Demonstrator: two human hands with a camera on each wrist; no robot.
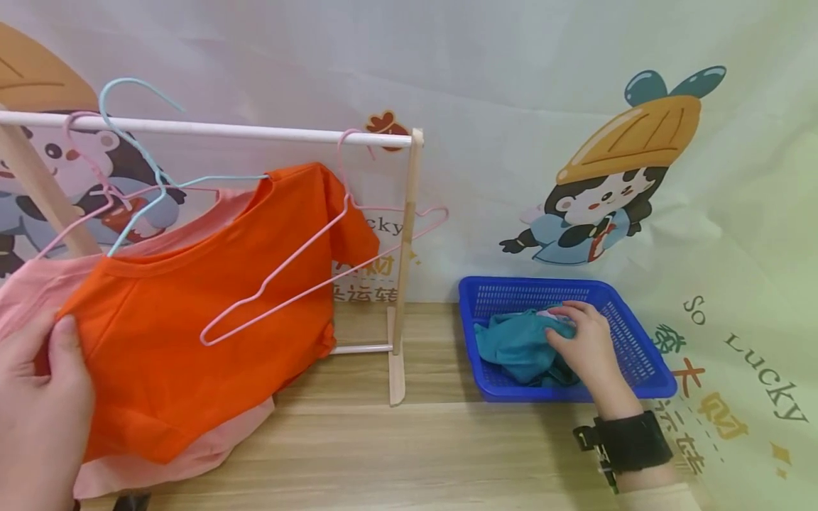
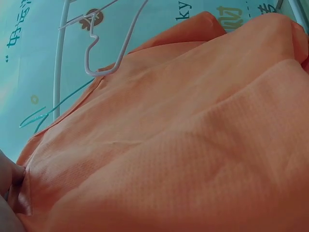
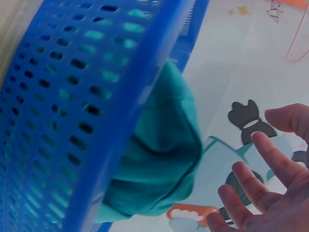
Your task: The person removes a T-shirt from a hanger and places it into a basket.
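At the lower left of the head view, my left hand [image 1: 45, 397] pinches the edge of an orange shirt [image 1: 211, 319] between thumb and fingers. A light blue hanger [image 1: 220, 177] sits in the shirt's neck, its hook above the rail; whether it bears on the rail I cannot tell. My right hand [image 1: 588, 348] is over a blue basket [image 1: 530, 284] with teal cloth [image 1: 520, 344] inside. In the right wrist view its fingers [image 3: 277, 157] are spread, apart from the cloth. Behind the orange shirt hangs a pink shirt [image 1: 172, 472] on a pink hanger.
A white rail [image 1: 268, 130] on wooden posts [image 1: 409, 234] crosses the left half. From its right end hangs a bare pink hanger [image 1: 307, 243], in front of the orange shirt. A printed backdrop stands behind the wooden tabletop [image 1: 434, 454].
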